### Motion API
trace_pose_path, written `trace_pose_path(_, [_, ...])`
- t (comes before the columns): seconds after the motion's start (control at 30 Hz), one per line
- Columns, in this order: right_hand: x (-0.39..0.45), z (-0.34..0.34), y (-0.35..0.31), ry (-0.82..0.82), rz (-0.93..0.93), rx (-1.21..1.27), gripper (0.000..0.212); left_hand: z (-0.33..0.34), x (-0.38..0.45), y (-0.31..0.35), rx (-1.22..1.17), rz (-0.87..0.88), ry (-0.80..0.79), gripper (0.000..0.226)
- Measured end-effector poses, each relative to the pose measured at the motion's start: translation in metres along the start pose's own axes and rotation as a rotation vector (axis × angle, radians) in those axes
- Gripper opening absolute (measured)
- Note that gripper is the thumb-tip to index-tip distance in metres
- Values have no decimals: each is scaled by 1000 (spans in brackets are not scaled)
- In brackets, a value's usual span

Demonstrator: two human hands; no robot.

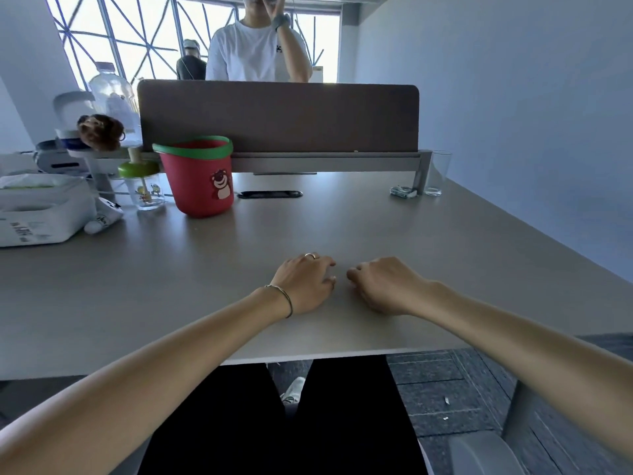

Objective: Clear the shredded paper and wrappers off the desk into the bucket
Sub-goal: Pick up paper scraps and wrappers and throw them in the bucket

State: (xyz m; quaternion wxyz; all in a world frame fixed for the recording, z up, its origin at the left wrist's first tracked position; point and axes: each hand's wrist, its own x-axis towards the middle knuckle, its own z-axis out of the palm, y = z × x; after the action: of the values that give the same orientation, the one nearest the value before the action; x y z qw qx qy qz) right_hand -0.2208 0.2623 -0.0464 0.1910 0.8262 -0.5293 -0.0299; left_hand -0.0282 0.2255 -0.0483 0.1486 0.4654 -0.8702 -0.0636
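Note:
A red bucket [198, 180] with a green rim and a bear picture stands upright at the back left of the grey desk [376, 228]. A crumpled wrapper [403, 192] lies at the back right, beside a divider leg. My left hand [305, 282], with a ring and a bracelet, rests on the desk near the front edge with its fingers loosely curled. My right hand [383, 286] rests just to its right, fingers curled under, a small gap between the two. Nothing shows in either hand. No shredded paper is visible on the desk top.
A brown divider panel [274, 114] closes the back of the desk; a person [257, 49] stands behind it. An empty glass [438, 173] is next to the wrapper. A black flat object [270, 194], a lidded cup [144, 186] and a tissue box [37, 207] sit at the left.

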Motion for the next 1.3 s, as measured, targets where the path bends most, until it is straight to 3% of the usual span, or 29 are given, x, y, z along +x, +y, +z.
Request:
trace_pose_path(0.23, [40,1,2,32,112,302,22,-11,7,-24,-13,-56,39,45])
trace_pose_path(0.53, [141,-4,-31,137,195,746,29,-35,9,-101,-36,-277,93,42])
trace_pose_path(0.7, [188,-3,-51,178,156,763,35,-44,14,-141,-45,-393,120,42])
trace_pose_path(1.07, [270,19,-66,80,86,803,39,-58,25,-244,122,-611,185,34])
trace_pose_path(1.3, [296,26,-66,62,61,769,39,-51,37,-270,126,-606,113,40])
